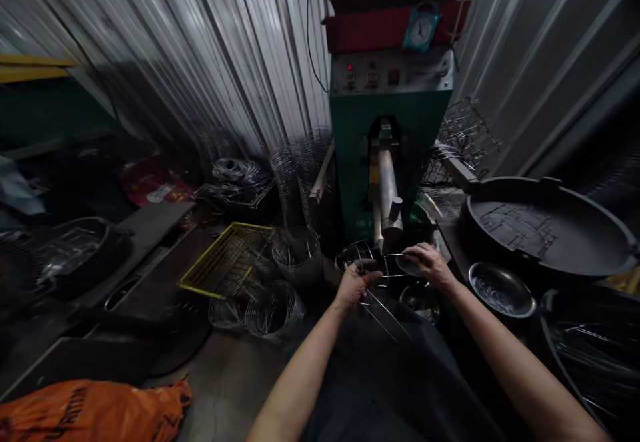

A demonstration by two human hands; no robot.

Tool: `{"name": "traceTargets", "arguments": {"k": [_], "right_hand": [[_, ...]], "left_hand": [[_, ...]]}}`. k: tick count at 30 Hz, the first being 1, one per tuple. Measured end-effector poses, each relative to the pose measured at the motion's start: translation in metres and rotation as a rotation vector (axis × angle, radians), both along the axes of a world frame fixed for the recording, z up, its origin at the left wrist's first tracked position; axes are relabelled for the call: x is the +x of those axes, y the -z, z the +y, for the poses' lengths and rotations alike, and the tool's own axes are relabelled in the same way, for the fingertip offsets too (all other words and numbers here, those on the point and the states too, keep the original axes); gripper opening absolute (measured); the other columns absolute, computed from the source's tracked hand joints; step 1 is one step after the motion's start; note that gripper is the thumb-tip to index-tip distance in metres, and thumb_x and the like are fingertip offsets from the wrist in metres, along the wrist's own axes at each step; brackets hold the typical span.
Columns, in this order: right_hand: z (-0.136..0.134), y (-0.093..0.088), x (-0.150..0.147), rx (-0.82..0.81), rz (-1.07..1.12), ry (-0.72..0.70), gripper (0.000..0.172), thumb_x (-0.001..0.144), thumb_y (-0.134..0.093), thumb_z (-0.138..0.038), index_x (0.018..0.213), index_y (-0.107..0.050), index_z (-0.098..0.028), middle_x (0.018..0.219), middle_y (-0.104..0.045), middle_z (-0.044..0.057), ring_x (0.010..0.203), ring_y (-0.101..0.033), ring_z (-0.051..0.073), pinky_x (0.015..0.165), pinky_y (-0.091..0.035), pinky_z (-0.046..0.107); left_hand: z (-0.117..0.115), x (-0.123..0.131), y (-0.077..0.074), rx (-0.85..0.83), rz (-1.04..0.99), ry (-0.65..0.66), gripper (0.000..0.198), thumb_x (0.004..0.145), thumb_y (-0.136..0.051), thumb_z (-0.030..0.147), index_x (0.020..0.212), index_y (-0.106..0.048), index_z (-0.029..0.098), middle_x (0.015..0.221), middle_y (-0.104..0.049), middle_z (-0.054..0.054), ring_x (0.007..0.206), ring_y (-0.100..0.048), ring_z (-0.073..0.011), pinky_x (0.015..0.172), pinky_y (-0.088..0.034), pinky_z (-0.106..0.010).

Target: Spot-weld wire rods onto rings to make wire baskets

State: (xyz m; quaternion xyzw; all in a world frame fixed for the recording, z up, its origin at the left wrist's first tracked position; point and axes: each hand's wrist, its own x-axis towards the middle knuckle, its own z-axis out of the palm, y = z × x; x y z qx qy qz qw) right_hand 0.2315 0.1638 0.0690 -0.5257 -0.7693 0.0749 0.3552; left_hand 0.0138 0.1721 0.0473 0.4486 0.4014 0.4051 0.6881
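My left hand (356, 283) is closed on a wire frame (380, 275), gripping its left side, with thin wire legs (385, 315) slanting down from it. My right hand (426, 261) is closed on the frame's right side. Both hands hold it just below the cylindrical electrode arm (387, 192) of a green welding machine (390, 135). A small metal bowl (421, 302) sits under my right wrist.
A large black pan (550, 229) with wire pieces lies at right, a steel dish (501, 289) before it. Wire baskets (277, 305), a yellow wire tray (225, 259) and wire coils (237, 175) stand left. An orange bag (90, 409) lies at bottom left. Corrugated metal walls surround.
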Motion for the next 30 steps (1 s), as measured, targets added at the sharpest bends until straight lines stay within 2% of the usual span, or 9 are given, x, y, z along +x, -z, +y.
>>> {"name": "traceTargets", "arguments": {"k": [15, 24, 27, 30], "right_hand": [[0.002, 0.006, 0.002, 0.011, 0.038, 0.009, 0.016, 0.082, -0.045, -0.03, 0.084, -0.06, -0.023, 0.078, -0.061, 0.004, 0.076, -0.052, 0.019, 0.072, -0.04, 0.034], [0.003, 0.011, 0.004, -0.016, 0.024, 0.041, 0.018, 0.083, -0.045, -0.032, 0.086, -0.06, -0.023, 0.081, -0.061, 0.004, 0.078, -0.053, 0.019, 0.073, -0.04, 0.035], [0.002, 0.006, 0.003, 0.01, 0.008, 0.039, 0.018, 0.083, -0.045, -0.031, 0.085, -0.061, -0.023, 0.08, -0.061, 0.005, 0.079, -0.053, 0.019, 0.075, -0.041, 0.036], [-0.019, -0.008, -0.014, 0.059, -0.03, 0.151, 0.02, 0.081, -0.047, -0.033, 0.092, -0.06, -0.023, 0.091, -0.06, 0.007, 0.089, -0.052, 0.022, 0.08, -0.041, 0.038]], "left_hand": [[0.005, -0.003, -0.004, -0.013, -0.033, 0.049, 0.041, 0.053, -0.073, 0.03, 0.088, -0.057, 0.014, 0.046, -0.043, 0.009, 0.03, -0.032, -0.0013, 0.028, -0.018, -0.015], [0.006, -0.004, -0.006, -0.056, -0.002, 0.051, 0.041, 0.053, -0.073, 0.031, 0.087, -0.057, 0.015, 0.054, -0.051, 0.006, 0.031, -0.034, -0.0004, 0.028, -0.019, -0.015], [0.006, -0.004, -0.004, -0.054, -0.009, 0.048, 0.04, 0.054, -0.072, 0.031, 0.087, -0.056, 0.015, 0.056, -0.053, 0.005, 0.032, -0.036, -0.0015, 0.028, -0.019, -0.015], [0.005, -0.002, -0.001, -0.04, -0.01, 0.041, 0.042, 0.054, -0.072, 0.031, 0.089, -0.056, 0.015, 0.053, -0.052, 0.005, 0.032, -0.036, -0.0017, 0.029, -0.019, -0.015]]}}
